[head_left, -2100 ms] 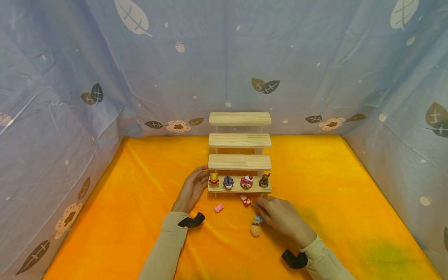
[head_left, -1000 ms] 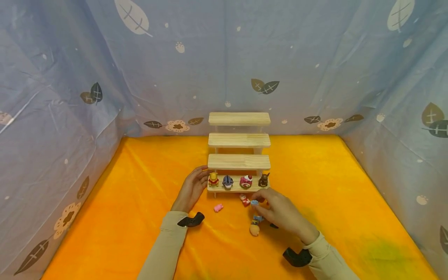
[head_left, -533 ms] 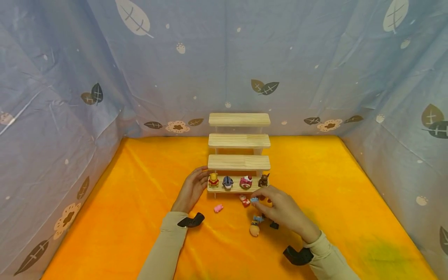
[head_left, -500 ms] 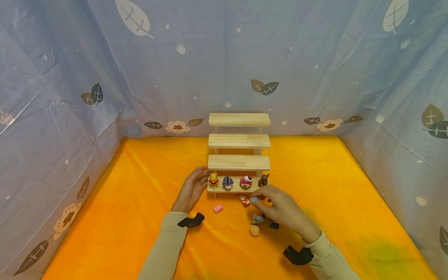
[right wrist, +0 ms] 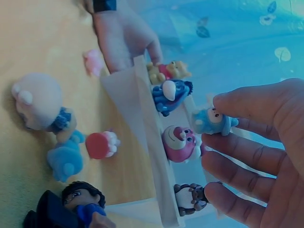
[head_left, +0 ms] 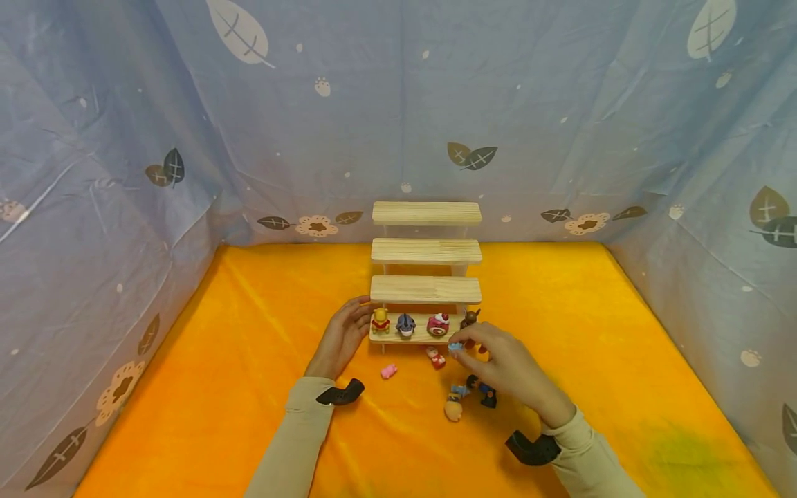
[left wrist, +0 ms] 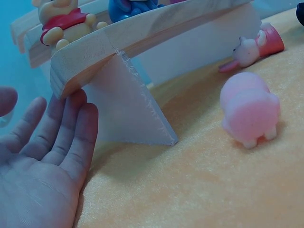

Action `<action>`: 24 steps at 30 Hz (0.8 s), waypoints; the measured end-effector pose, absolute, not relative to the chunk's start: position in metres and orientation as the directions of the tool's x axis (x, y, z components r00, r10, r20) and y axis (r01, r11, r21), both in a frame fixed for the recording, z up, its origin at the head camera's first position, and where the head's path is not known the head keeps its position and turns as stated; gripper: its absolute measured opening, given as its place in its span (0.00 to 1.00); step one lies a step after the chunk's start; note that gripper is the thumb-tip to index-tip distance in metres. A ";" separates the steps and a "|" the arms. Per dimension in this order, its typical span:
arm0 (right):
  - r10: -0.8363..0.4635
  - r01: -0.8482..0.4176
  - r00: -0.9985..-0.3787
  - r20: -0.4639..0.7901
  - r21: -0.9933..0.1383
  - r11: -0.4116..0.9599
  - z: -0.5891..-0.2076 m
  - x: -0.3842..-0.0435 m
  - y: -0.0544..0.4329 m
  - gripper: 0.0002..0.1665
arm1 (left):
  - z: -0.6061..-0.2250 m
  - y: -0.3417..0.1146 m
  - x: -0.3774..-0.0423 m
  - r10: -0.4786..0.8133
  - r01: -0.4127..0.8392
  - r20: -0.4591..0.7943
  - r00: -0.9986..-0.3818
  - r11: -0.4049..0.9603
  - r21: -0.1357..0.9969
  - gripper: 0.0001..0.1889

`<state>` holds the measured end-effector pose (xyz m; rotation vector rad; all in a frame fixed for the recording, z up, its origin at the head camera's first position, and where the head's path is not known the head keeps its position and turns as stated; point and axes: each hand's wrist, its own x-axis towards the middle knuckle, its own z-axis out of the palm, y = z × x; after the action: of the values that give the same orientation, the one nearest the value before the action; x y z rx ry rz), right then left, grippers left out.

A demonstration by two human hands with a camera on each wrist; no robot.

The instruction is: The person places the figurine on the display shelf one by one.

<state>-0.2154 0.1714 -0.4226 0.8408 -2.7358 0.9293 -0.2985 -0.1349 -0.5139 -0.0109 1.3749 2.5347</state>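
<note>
My right hand (head_left: pixel 504 356) pinches a small light-blue figurine (right wrist: pixel 209 122) between thumb and fingers, just in front of the lowest step of a wooden four-step display stand (head_left: pixel 426 287). On that step stand a yellow bear figurine in a red shirt (head_left: pixel 380 321), a blue-grey donkey figurine (head_left: pixel 405 325), a pink bear figurine (head_left: pixel 438 324) and a brown figurine (head_left: pixel 469 318), partly hidden by the right hand. My left hand (head_left: pixel 339 339) touches the stand's left end, its fingertips (left wrist: pixel 88 111) under the step's corner.
On the orange cloth (head_left: pixel 268 415) before the stand lie a pink pig figurine (head_left: pixel 389 371), a red-dressed figurine (head_left: pixel 436 357), a tan-headed figurine in blue (head_left: pixel 454 409) and a dark-haired figurine (head_left: pixel 486 393). Patterned blue curtain (head_left: pixel 342 117) surrounds three sides.
My right hand has picked up the light-blue figurine and carried it slightly up toward the lowest step. The dark-haired figurine has come into view below it. My left hand has stayed put.
</note>
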 end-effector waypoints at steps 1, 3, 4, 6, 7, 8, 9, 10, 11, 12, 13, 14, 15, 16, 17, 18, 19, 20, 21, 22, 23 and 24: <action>-0.465 -0.548 -0.835 0.294 -0.521 0.655 -0.422 -0.216 0.172 0.11 | -0.514 -0.135 -0.299 0.222 -0.227 -0.125 -0.967 -0.523 0.822 0.18; -0.467 -0.556 -0.830 0.304 -0.514 0.654 -0.421 -0.216 0.172 0.11 | -0.513 -0.135 -0.298 0.224 -0.225 -0.122 -0.967 -0.524 0.821 0.18; -0.469 -0.560 -0.828 0.308 -0.510 0.653 -0.420 -0.216 0.172 0.12 | -0.513 -0.135 -0.298 0.223 -0.224 -0.121 -0.967 -0.524 0.822 0.18; -0.469 -0.566 -0.824 0.317 -0.503 0.653 -0.419 -0.216 0.172 0.12 | -0.513 -0.135 -0.299 0.223 -0.219 -0.115 -0.968 -0.526 0.822 0.17; -0.470 -0.569 -0.822 0.322 -0.500 0.653 -0.419 -0.216 0.172 0.12 | -0.513 -0.135 -0.299 0.222 -0.216 -0.112 -0.969 -0.528 0.821 0.17; -0.470 -0.573 -0.819 0.328 -0.497 0.652 -0.419 -0.216 0.172 0.12 | -0.514 -0.135 -0.299 0.222 -0.214 -0.109 -0.969 -0.530 0.820 0.16; -0.471 -0.576 -0.817 0.333 -0.496 0.650 -0.418 -0.216 0.173 0.12 | -0.514 -0.135 -0.299 0.223 -0.211 -0.105 -0.969 -0.533 0.819 0.16; -0.469 -0.578 -0.816 0.338 -0.497 0.647 -0.418 -0.216 0.173 0.12 | -0.514 -0.134 -0.299 0.224 -0.208 -0.100 -0.969 -0.538 0.817 0.15; -0.467 -0.579 -0.815 0.342 -0.498 0.646 -0.417 -0.217 0.173 0.12 | -0.514 -0.135 -0.299 0.228 -0.206 -0.093 -0.969 -0.542 0.815 0.15; -0.466 -0.579 -0.815 0.345 -0.499 0.644 -0.416 -0.217 0.173 0.13 | -0.515 -0.135 -0.298 0.229 -0.203 -0.089 -0.969 -0.544 0.814 0.15; -0.462 -0.577 -0.817 0.345 -0.501 0.645 -0.415 -0.217 0.174 0.13 | -0.515 -0.135 -0.298 0.232 -0.204 -0.087 -0.969 -0.546 0.812 0.14; -0.459 -0.576 -0.818 0.347 -0.504 0.644 -0.415 -0.218 0.174 0.13 | -0.515 -0.135 -0.298 0.235 -0.203 -0.084 -0.968 -0.548 0.812 0.14; -0.456 -0.574 -0.819 0.349 -0.506 0.644 -0.414 -0.218 0.174 0.14 | -0.515 -0.135 -0.298 0.237 -0.204 -0.083 -0.968 -0.549 0.811 0.14; -0.452 -0.572 -0.821 0.350 -0.508 0.645 -0.413 -0.219 0.174 0.15 | -0.515 -0.135 -0.298 0.239 -0.203 -0.080 -0.968 -0.550 0.810 0.14; -0.450 -0.571 -0.821 0.351 -0.511 0.643 -0.413 -0.220 0.174 0.15 | -0.515 -0.135 -0.298 0.241 -0.204 -0.080 -0.967 -0.549 0.810 0.14; -0.448 -0.572 -0.821 0.356 -0.514 0.640 -0.413 -0.220 0.174 0.15 | -0.514 -0.135 -0.298 0.241 -0.206 -0.082 -0.967 -0.549 0.810 0.14; -0.445 -0.571 -0.821 0.357 -0.521 0.634 -0.412 -0.221 0.174 0.15 | -0.514 -0.135 -0.298 0.240 -0.210 -0.087 -0.967 -0.549 0.809 0.14; -0.445 -0.574 -0.819 0.362 -0.527 0.627 -0.411 -0.222 0.173 0.15 | -0.514 -0.135 -0.299 0.239 -0.211 -0.090 -0.967 -0.547 0.810 0.14; -0.443 -0.576 -0.818 0.367 -0.533 0.620 -0.410 -0.222 0.173 0.14 | -0.514 -0.135 -0.299 0.237 -0.211 -0.092 -0.967 -0.546 0.811 0.14; -0.443 -0.580 -0.815 0.374 -0.537 0.613 -0.409 -0.223 0.172 0.14 | -0.514 -0.135 -0.299 0.236 -0.210 -0.092 -0.967 -0.546 0.811 0.14; -0.442 -0.585 -0.811 0.383 -0.542 0.604 -0.408 -0.223 0.171 0.13 | -0.514 -0.135 -0.298 0.236 -0.208 -0.090 -0.968 -0.544 0.813 0.15; -0.443 -0.591 -0.807 0.391 -0.541 0.598 -0.406 -0.224 0.170 0.13 | -0.514 -0.135 -0.298 0.235 -0.207 -0.089 -0.968 -0.544 0.813 0.15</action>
<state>-0.2241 0.1704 -0.4062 0.8573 -2.6100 1.0019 -0.2981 -0.1348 -0.5144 0.0444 1.3413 2.5586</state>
